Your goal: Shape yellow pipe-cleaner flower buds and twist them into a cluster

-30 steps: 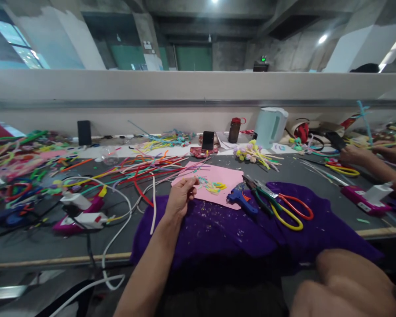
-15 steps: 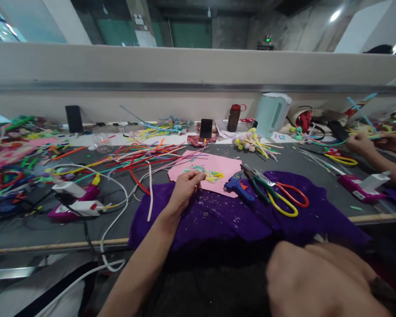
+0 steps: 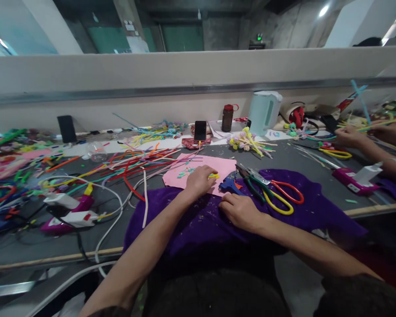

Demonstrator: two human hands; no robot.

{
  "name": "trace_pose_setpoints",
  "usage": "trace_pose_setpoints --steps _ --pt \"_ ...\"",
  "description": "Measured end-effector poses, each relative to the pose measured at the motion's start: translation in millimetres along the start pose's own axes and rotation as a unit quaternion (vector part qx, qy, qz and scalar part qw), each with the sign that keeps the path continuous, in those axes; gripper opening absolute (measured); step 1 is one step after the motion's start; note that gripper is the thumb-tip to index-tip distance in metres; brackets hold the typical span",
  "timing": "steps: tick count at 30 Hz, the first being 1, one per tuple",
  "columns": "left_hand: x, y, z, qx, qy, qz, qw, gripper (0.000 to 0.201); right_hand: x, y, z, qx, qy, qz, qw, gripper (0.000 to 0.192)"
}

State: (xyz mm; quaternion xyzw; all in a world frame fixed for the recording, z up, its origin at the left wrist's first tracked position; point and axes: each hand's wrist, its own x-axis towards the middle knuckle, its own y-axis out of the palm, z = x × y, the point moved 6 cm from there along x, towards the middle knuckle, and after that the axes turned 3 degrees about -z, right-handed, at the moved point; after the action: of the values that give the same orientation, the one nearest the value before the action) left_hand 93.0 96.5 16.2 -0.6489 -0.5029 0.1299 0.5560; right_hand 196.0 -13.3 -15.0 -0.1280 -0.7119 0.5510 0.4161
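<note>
My left hand (image 3: pixel 200 181) rests over the pink sheet (image 3: pixel 224 165), its fingers curled down beside small yellow pieces (image 3: pixel 214 175); what is between the fingertips is hidden. Short teal pieces (image 3: pixel 186 172) lie on the sheet to its left. Over the purple cloth (image 3: pixel 191 220), my right hand (image 3: pixel 240 212) has its fingers bent together, and I cannot make out anything in them. Just above it lies a blue glue gun (image 3: pixel 230 185), its handle end partly covered by that hand. Pliers (image 3: pixel 255 185) with dark green grips and scissors (image 3: pixel 285 198) with red and yellow handles lie to the right.
Pipe cleaners (image 3: pixel 141 160) spread to the left, near power strips (image 3: pixel 67 213) and a white cable (image 3: pixel 114 233). Behind stand a phone (image 3: pixel 200 130), a bottle (image 3: pixel 228 119), a kettle (image 3: pixel 264 112) and a pompom bunch (image 3: pixel 246 140). Another person's hands (image 3: pixel 353 136) work at right.
My right hand has come up from the lower right to the cloth beside the glue gun. My left hand has moved slightly right, onto the yellow pieces. The view has shifted a little.
</note>
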Motion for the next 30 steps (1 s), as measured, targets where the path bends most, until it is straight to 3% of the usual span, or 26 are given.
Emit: trace_pose_setpoints --steps 7,16,22,28,30 --pt "4.2 32.3 10.2 0.114 0.035 0.049 0.992 0.026 -2.1 4.2 0.7 0.007 0.0 0.018 1.0 0.015" --pt "5.7 25.9 32.5 0.181 -0.038 0.024 0.982 0.028 -5.1 3.4 3.3 0.024 -0.003 -0.022 0.999 0.018" --pt "6.4 6.0 60.1 0.172 -0.121 -0.001 0.978 0.027 -7.3 3.2 2.8 0.023 -0.002 -0.033 0.999 0.019" --pt "9.4 -37.2 78.1 0.139 -0.173 -0.062 0.973 0.031 -6.2 1.8 2.9 0.03 0.002 -0.024 0.999 0.02" --pt "3.7 -51.1 77.8 0.087 -0.189 -0.104 0.973 0.027 -5.7 2.3 2.4 0.029 0.004 -0.021 0.999 0.019"
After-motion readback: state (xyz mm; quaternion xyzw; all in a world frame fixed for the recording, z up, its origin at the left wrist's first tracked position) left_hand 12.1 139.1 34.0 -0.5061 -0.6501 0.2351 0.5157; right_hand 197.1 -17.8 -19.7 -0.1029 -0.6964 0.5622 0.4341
